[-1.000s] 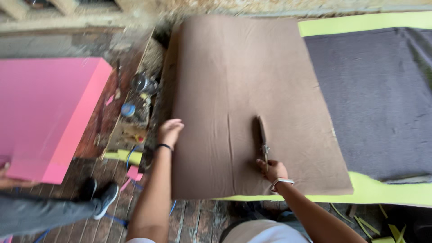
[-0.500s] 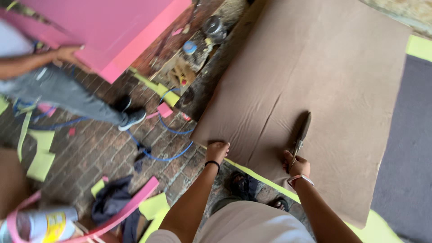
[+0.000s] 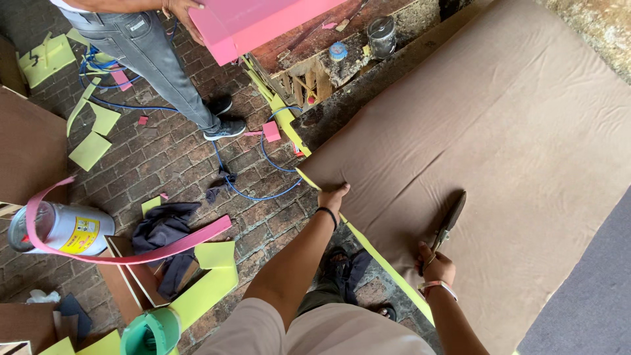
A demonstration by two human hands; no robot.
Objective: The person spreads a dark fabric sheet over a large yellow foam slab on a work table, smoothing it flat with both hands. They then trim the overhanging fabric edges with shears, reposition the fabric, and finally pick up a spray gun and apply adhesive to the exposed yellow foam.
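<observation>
Two hands are at work on one big brown sheet (image 3: pixel 499 138), which lies flat over a yellow pad (image 3: pixel 388 263) and fills the right of our view. Our left hand (image 3: pixel 333 197) rests open and flat on the sheet's near corner, fingers spread, gripping nothing, only pressing down. Our right hand (image 3: pixel 436 266) is closed round the handles of the shears (image 3: pixel 449 220), whose blades point away from us into the sheet, with a short slit behind them running back to the near edge. We cannot tell how wide the blades stand.

To cut well here, we judge that the sheet should stay taut between the pressing hand and the blades, so the left hand should sit near the cut line rather than out at the corner. Long, even closes with the lower blade sliding along the pad should give a straighter edge than short snips. We should keep the fingers clear of the blade path and watch that the yellow layer beneath is not caught.

Around us, another person (image 3: pixel 158 59) stands on the brick floor (image 3: pixel 164 164) holding a pink block (image 3: pixel 263 23). A blue cable (image 3: pixel 256 190), yellow and pink scraps (image 3: pixel 92 150), a dark rag (image 3: pixel 161 230), a can (image 3: pixel 62 227) looped by a pink strip (image 3: pixel 164 246), and a green bucket (image 3: pixel 151 332) lie about.
</observation>
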